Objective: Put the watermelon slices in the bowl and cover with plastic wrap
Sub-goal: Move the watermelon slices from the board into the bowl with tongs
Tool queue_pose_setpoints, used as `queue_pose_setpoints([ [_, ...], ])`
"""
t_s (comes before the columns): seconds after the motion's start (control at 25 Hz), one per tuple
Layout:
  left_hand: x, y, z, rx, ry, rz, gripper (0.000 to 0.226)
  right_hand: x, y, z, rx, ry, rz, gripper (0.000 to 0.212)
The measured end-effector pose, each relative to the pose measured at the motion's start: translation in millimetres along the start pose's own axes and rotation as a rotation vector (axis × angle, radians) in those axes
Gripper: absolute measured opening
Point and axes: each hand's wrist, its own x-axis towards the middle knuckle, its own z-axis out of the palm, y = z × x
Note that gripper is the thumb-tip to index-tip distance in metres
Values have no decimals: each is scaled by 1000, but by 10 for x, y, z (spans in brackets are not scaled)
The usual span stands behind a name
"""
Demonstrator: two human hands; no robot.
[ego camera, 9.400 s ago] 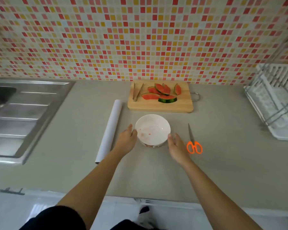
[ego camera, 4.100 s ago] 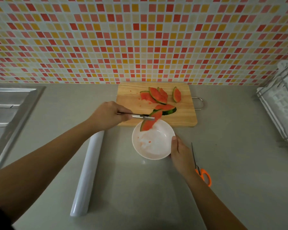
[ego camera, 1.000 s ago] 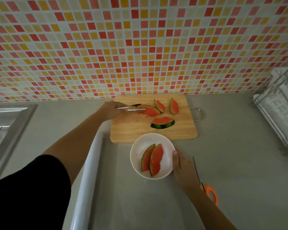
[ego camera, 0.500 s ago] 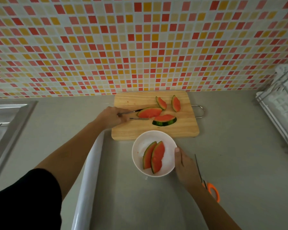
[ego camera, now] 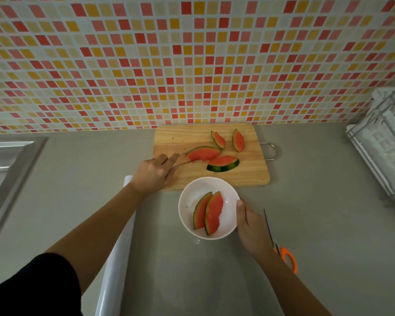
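A white bowl [ego camera: 189, 197] stands on the counter just in front of the wooden cutting board [ego camera: 242, 179]. Two watermelon slices [ego camera: 209, 213] lie in it. My right hand [ego camera: 251, 226] holds the bowl's right rim, thumb on the edge. My left hand [ego camera: 154, 173] grips metal tongs [ego camera: 183, 158], whose tips clamp a watermelon slice [ego camera: 203, 153] over the board. Three more slices stay on the board: one with dark rind [ego camera: 224, 164] and two small ones [ego camera: 238, 140] at the back. The plastic wrap roll [ego camera: 121, 245] lies left of the bowl, partly under my left forearm.
Orange-handled scissors [ego camera: 283, 252] lie right of my right hand. A steel sink drainboard [ego camera: 7, 169] fills the left edge. A white dish rack [ego camera: 383, 151] stands at the right. A mosaic tile wall rises behind the board.
Earlier the bowl held nothing; two slices went into it by tongs. In the last second the tongs closed on a third slice and drew it slightly toward the bowl.
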Motion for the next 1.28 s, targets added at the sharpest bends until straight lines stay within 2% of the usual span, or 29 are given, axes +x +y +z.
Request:
queue_pose_setpoints([
  [0.08, 0, 4, -27, 60, 12, 17, 40, 0, -1, -5, -8, -8, 7, 31],
  [0.2, 40, 49, -168, 49, 16, -74, 34, -2, -7, -11, -15, 2, 2, 31],
  [0.4, -150, 440, -606, -302, 61, -402, 32, -9, -11, -8, -8, 17, -2, 37],
  [0.48, -354, 730, -786, -463, -17, -579, 31, -7, -19, -11, -6, 19, 12, 40],
  [0.56, -537, 1048, -890, -510, -139, -673, 32, -13, -29, -13, -8, 12, 26, 42],
  [0.76, -543, 1596, -867, -354, -319, -741, 35, -26, -61, -10, 9, 26, 26, 42],
  [0.92, -579, 1799, -899, -297, -475, -730, 37, -12, -49, 0, 18, 22, 49, 45],
  [1.12, -484, 1612, -1044, -311, -424, -723, 30, -18, -28, -6, 50, 6, 22, 43],
  [1.28, -370, 1430, -1100, -381, -517, -739, 27, -7, -40, -12, 40, -8, 19, 46],
])
